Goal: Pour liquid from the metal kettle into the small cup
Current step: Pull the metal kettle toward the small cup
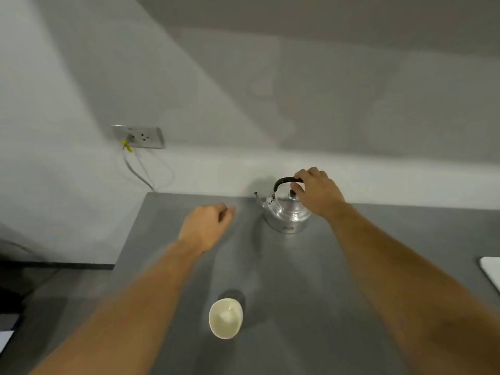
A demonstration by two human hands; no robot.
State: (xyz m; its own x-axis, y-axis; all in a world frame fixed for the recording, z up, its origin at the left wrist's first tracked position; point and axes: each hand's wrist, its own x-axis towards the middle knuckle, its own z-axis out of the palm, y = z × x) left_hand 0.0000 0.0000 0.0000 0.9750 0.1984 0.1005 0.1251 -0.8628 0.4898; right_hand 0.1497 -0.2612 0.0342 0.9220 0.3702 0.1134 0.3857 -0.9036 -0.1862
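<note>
At 12 o'clock on the grey counter (351, 266), shiny round metal kettle (286, 215) standing upright, right hand (318, 192) closed around its black arched handle (284, 181), left hand (207, 226) loosely curled and empty at 10 o'clock, small cream cup (225, 318) at 6 o'clock, well apart from kettle.

There is just one camera. It sits up on the person's head and looks forward and down. It sees very wide, so straight lines bend near the edges. Both arms reach out from the bottom of the picture, away from the camera. The grey counter (189, 266) fills the lower half. The small cup (225, 318) is close, low in the middle. The metal kettle (286, 212) is farther off, by the counter's back edge. The white wall (135, 77) fills the top half, with a wall socket (138, 136) to the left.
</note>
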